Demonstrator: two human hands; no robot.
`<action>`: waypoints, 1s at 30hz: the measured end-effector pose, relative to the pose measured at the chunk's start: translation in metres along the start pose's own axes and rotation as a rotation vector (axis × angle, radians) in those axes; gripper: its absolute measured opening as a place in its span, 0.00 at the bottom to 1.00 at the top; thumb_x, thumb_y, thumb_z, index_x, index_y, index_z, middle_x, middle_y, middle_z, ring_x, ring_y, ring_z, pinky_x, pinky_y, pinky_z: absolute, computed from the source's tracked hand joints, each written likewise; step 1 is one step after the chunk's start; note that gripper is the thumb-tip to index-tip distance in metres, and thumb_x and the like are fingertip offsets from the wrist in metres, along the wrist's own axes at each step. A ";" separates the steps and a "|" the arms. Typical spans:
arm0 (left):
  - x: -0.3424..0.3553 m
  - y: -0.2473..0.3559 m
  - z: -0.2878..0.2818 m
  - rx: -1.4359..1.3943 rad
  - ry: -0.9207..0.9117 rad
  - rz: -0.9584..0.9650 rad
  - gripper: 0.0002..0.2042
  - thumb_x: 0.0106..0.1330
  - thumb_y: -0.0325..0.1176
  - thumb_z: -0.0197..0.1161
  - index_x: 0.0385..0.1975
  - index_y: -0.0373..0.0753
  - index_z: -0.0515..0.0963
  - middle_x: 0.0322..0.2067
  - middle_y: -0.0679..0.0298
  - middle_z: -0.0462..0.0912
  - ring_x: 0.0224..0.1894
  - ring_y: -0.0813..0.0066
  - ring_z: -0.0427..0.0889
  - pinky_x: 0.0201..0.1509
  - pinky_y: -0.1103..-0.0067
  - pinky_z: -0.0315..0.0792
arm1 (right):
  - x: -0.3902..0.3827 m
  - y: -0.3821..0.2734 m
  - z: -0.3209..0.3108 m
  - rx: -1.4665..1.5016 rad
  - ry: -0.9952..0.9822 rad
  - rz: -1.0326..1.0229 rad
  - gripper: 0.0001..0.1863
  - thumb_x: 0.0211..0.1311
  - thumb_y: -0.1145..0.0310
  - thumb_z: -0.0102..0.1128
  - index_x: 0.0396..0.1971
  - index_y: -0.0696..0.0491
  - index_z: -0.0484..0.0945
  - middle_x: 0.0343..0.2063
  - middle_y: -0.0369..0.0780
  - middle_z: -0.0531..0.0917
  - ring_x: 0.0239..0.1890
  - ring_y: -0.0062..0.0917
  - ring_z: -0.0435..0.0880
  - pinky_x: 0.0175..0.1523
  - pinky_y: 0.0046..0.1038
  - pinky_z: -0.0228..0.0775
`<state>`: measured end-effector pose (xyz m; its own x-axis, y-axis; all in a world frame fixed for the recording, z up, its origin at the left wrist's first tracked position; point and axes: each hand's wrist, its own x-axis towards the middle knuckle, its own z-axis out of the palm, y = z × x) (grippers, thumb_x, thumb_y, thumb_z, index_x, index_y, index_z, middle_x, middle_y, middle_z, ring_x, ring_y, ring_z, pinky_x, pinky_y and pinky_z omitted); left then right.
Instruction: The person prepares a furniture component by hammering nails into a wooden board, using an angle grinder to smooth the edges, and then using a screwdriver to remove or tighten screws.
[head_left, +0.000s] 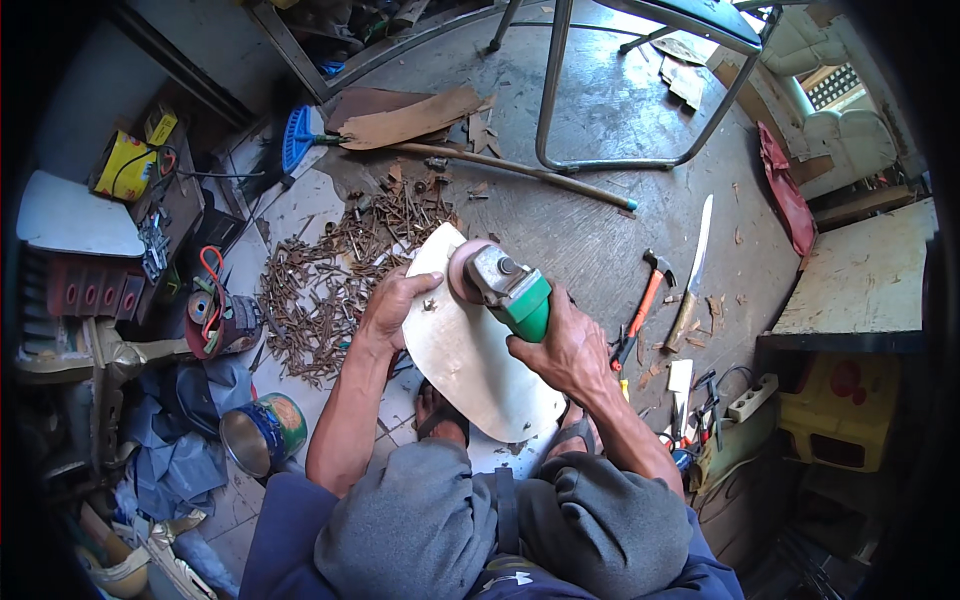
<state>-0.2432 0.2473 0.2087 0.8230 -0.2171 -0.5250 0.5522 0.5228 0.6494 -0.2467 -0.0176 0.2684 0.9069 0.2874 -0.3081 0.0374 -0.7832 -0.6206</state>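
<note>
A pale, curved, rounded panel [472, 365] with small metal studs stands tilted between my feet. My left hand [392, 308] is closed on its left edge, with the thumb on the front face. In my right hand [572, 350] is a green angle grinder [510, 285], gripped round its body. The grinder's round disc [463, 270] lies against or just over the panel's upper part; I cannot tell whether it touches. Beyond my left hand, a heap of rusty screws and nails [325, 285] covers the floor.
A claw hammer [642, 310] and a long knife [692, 275] lie to the right. A blue broom [298, 140] with a wooden handle and a metal-legged chair [550, 110] are ahead. At left stands a tin can [262, 435]; at right, a yellow plastic case [838, 410].
</note>
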 end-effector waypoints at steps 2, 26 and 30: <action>0.002 -0.002 0.004 -0.013 0.023 0.044 0.22 0.66 0.25 0.56 0.60 0.27 0.73 0.52 0.49 0.83 0.48 0.62 0.87 0.55 0.69 0.82 | 0.001 -0.001 -0.004 0.009 0.012 -0.006 0.45 0.49 0.54 0.69 0.65 0.59 0.64 0.38 0.59 0.85 0.41 0.57 0.86 0.49 0.49 0.78; -0.002 -0.008 -0.002 -0.010 0.033 0.049 0.25 0.66 0.28 0.57 0.64 0.27 0.69 0.53 0.47 0.82 0.50 0.57 0.87 0.57 0.65 0.82 | -0.002 0.000 -0.006 0.007 -0.059 0.039 0.45 0.47 0.55 0.70 0.65 0.58 0.64 0.39 0.59 0.85 0.43 0.56 0.85 0.51 0.49 0.77; 0.001 -0.005 0.001 -0.010 -0.022 0.024 0.22 0.67 0.28 0.57 0.60 0.26 0.72 0.49 0.48 0.84 0.46 0.60 0.88 0.53 0.67 0.84 | -0.004 0.002 -0.006 0.007 -0.024 0.026 0.45 0.47 0.55 0.70 0.66 0.57 0.63 0.40 0.60 0.85 0.43 0.56 0.85 0.52 0.49 0.77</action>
<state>-0.2453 0.2432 0.2054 0.8387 -0.2226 -0.4971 0.5312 0.5361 0.6561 -0.2476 -0.0232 0.2730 0.8970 0.2808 -0.3414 0.0112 -0.7866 -0.6174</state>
